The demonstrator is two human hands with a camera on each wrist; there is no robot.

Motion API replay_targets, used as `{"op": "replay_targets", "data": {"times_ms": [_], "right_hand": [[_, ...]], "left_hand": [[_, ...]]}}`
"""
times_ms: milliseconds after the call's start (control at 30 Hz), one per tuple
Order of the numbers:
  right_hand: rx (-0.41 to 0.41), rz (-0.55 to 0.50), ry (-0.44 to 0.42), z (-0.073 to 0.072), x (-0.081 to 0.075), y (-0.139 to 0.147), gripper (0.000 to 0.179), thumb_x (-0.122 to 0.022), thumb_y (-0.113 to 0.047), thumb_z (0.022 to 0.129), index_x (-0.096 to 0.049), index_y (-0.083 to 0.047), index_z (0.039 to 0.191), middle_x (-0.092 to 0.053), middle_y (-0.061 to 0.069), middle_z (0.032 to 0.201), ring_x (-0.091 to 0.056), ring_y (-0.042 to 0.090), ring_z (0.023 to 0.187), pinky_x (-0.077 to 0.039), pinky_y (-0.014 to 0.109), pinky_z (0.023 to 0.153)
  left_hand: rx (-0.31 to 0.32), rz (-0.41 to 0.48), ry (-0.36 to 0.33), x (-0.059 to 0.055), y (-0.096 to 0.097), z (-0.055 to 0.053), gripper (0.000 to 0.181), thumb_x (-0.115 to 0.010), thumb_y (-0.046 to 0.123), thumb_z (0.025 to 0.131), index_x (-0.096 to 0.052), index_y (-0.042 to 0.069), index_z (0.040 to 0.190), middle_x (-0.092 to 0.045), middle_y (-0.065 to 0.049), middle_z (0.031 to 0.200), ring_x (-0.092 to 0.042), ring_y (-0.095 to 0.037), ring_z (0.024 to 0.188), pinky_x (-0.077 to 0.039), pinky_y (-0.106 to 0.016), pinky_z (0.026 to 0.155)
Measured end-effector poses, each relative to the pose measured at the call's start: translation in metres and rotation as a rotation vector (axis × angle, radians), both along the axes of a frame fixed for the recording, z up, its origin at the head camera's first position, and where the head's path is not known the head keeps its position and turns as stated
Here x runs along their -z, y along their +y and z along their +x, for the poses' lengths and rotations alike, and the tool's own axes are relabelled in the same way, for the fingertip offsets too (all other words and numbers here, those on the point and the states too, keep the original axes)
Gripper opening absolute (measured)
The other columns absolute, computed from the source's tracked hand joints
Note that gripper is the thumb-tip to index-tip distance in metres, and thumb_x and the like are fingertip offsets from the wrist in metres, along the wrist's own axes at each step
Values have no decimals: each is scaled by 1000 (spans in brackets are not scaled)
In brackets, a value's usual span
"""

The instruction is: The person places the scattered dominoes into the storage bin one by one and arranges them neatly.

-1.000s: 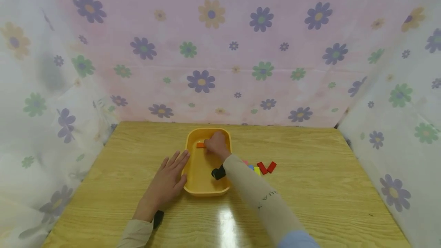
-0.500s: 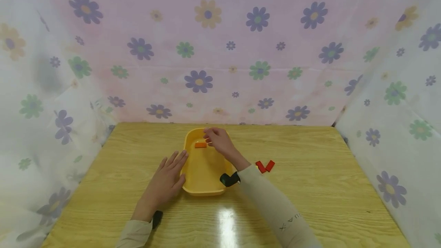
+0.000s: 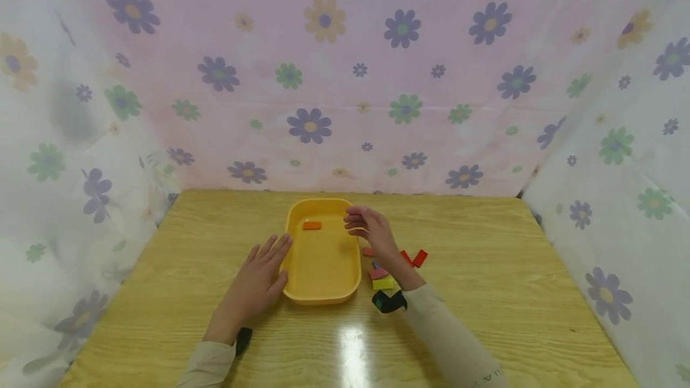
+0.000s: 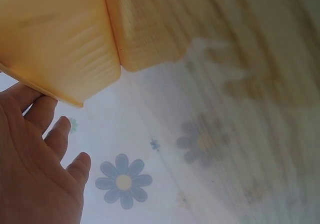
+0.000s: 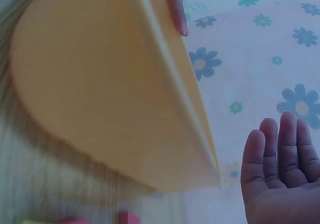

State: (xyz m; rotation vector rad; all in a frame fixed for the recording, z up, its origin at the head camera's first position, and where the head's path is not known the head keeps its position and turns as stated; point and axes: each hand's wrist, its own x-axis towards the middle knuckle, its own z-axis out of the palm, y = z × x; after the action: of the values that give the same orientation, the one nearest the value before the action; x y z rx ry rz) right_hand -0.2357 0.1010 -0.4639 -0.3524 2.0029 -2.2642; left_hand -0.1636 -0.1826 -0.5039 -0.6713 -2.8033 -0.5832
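A yellow plastic tray (image 3: 323, 299) stands on the wooden table, with one orange block (image 3: 312, 226) lying inside near its far end. My left hand (image 3: 253, 286) rests with extended fingers on the tray's left rim; the left wrist view shows its fingertips at the rim's edge. Over the tray's right rim hovers my right hand (image 3: 377, 238), fingers loosely bent and holding nothing. Beneath and beside its wrist lie a yellow block (image 3: 383, 283), a pink block (image 3: 379, 273) and a partly hidden blue block (image 3: 375, 264). Farther right is a red block (image 3: 420, 258).
Another red block (image 3: 406, 257) is half covered by the right forearm, and a reddish block (image 3: 368, 252) lies close to the tray's right side. Flower-printed curtains (image 3: 350, 88) enclose the table (image 3: 485, 268) at the back and both sides.
My right hand has lifted out of the tray and drawn right, leaving the orange block inside. The blocks beside the tray have come into view. My left hand stays on the rim.
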Motion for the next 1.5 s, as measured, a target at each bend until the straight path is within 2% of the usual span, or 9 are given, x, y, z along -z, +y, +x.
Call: {"op": "replay_targets", "data": {"times_ms": [67,233,467,700,800,900,1033,1333,1500], "right_hand": [[13,-1,1,3,5,10,50,-36,-27,112,-58,14,130,-62,33,120,-62,48,110,-59,35,91],[66,77,12,14,21,37,52,-37,-31,112,-61,13,124,-67,24,112,-65,43,106,-60,36,90],[147,233,122,21,44,80,44,-42,-22,111,-63,15,120,-67,30,111,-67,36,101,-59,49,90],[175,434,158,23,54,120,33,-54,-18,106,-67,7,123,-69,24,120,-64,35,111,-55,23,84],[149,508,143,24,58,134,31,-60,-17,103,-66,3,126,-68,20,124,-63,34,115,-55,25,91],[86,551,149,23,62,146,35,-66,-9,98,-63,3,131,-66,22,128,-61,37,119,-54,42,102],[27,580,177,21,65,158,43,-71,4,90,-62,4,132,-66,23,129,-60,40,121,-48,57,106],[-61,723,228,17,59,173,57,-64,14,80,-60,4,135,-65,21,133,-57,42,129,-43,62,109],[-74,815,232,15,57,177,49,-70,8,84,-63,5,133,-69,17,129,-61,39,123,-45,60,107]], "left_hand": [[-1,0,-2,-1,0,0,61,-56,20,101,-38,5,157,-37,-9,163,-30,-36,152,-21,-62,122],[-1,-9,3,0,0,0,61,-56,19,101,-38,4,157,-37,-9,163,-30,-36,152,-21,-61,122],[-3,-15,1,-1,0,0,61,-55,19,101,-38,4,157,-37,-9,163,-30,-35,152,-22,-62,122],[0,-21,1,1,-1,-1,62,-55,20,101,-36,5,158,-35,-9,164,-29,-34,153,-21,-61,123],[-1,-20,-2,2,-1,-2,62,-56,21,101,-36,6,158,-35,-8,164,-29,-34,153,-20,-61,123],[-2,-16,0,2,-1,-1,62,-56,21,101,-36,6,158,-35,-7,164,-29,-34,153,-20,-61,123],[2,-17,3,3,-1,-1,62,-56,21,101,-36,6,158,-35,-7,164,-29,-34,153,-20,-61,123],[-2,-21,0,3,-1,-2,62,-56,21,101,-36,6,158,-35,-8,164,-29,-33,153,-20,-60,123],[2,-22,3,2,-1,-1,61,-56,21,101,-37,6,158,-36,-8,164,-30,-34,152,-21,-60,123]]}}
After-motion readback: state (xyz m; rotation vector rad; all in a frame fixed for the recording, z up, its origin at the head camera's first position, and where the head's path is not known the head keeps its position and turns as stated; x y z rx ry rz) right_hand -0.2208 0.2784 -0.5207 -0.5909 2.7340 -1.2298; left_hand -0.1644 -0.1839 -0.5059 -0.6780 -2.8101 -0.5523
